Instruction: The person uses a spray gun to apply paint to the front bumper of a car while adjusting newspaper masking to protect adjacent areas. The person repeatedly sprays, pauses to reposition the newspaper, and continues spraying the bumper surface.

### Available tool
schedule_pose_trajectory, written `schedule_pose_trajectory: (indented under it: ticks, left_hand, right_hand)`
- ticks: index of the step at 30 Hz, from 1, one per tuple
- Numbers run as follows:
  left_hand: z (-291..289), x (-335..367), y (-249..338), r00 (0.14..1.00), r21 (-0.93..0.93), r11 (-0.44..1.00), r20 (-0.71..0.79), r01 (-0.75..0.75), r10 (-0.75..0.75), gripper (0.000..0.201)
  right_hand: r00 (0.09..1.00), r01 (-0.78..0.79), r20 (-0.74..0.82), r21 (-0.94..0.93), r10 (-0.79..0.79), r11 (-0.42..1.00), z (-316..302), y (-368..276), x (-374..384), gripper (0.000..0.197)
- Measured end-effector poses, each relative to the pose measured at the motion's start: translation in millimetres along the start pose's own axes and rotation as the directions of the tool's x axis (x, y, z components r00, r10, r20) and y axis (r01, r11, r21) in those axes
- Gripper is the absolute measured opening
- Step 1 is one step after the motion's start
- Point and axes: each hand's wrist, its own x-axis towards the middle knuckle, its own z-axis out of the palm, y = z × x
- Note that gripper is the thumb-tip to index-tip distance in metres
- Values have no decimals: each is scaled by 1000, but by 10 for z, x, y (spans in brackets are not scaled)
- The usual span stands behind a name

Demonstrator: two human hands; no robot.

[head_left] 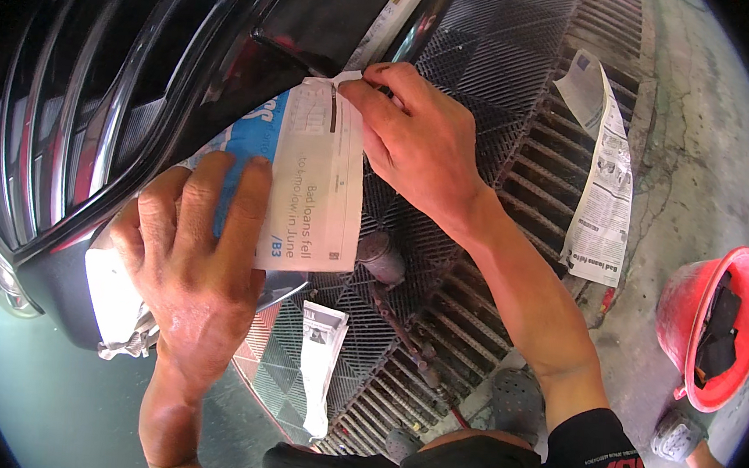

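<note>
"Newspaper sheet [316,194], up against the black bumper [321,14]: where exactly does it sit?"

"Along the bumper's lower edge, its upper corner at the trim line and its right margin sticking out free over the floor."

"How would it handle?"

"Light and limp, I'd judge. It should crease easily and tear if tugged, and the glossy bumper probably lets it slide."

"So where to take it?"

"By a corner, with a flat palm backing the middle. The right hand [430,137] has thumb and fingertips drawn together at the upper corner, apparently pinching it; I can't tell what the hidden fingers do. The left hand [200,264] lies spread over the blue part, fingers extended, pressing rather than clutching."

"And around them?"

"Bunched white paper [114,297] just below the left hand, the grille [96,80] above it. Down on the floor, a small folded strip [320,362] lies on the ribbed tiles, and a longer strip [601,199] runs along the right edge of the drain grate [523,184]. Beyond that edge, on concrete, stands a red bucket [677,302] holding dark pieces."
</note>
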Motion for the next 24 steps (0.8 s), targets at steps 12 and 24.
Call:
schedule_pose_trajectory:
  ticks: [12, 24]
  left_hand:
    - [45, -109, 50, 999, -31, 999, 33, -11, 12, 59]
    - [29, -188, 76, 998, -33, 999, 46, -33, 34, 54]
  right_hand:
    - [998, -61, 8, 36, 60, 997, -2, -80, -80, 30]
    - [994, -105, 6, 121, 105, 987, -5, -143, -244, 29]
